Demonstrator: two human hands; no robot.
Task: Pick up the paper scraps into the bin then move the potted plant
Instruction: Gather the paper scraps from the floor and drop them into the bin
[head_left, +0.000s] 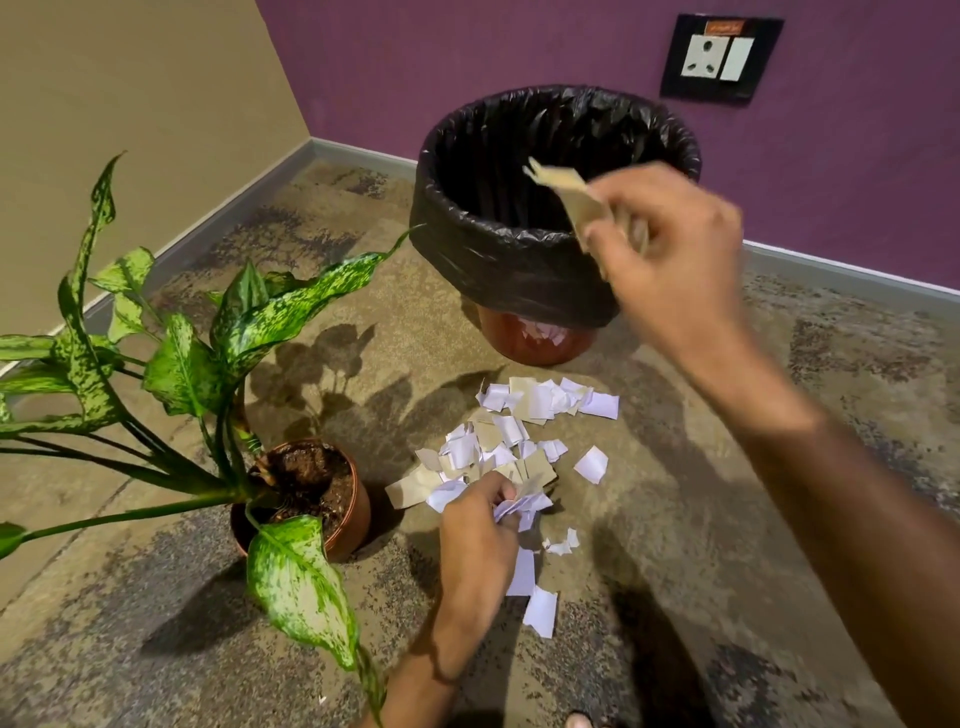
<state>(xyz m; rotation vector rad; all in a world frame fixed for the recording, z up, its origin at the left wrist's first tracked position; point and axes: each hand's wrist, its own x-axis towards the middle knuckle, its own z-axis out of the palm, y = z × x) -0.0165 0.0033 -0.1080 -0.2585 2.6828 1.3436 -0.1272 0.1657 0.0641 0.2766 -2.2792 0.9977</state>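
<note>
Underfoot, mottled floor, purple wall.

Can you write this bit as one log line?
right hand: holds scraps over bin | left hand: grips pile | plant: unmoved

- The left hand reaches low at near centre, back of the hand up, fingers curled in a pinch, bare forearm running in from the near edge.
- The right hand is raised farther right, blurred, fingers curled in a grip, bare forearm slanting from the near right.
</note>
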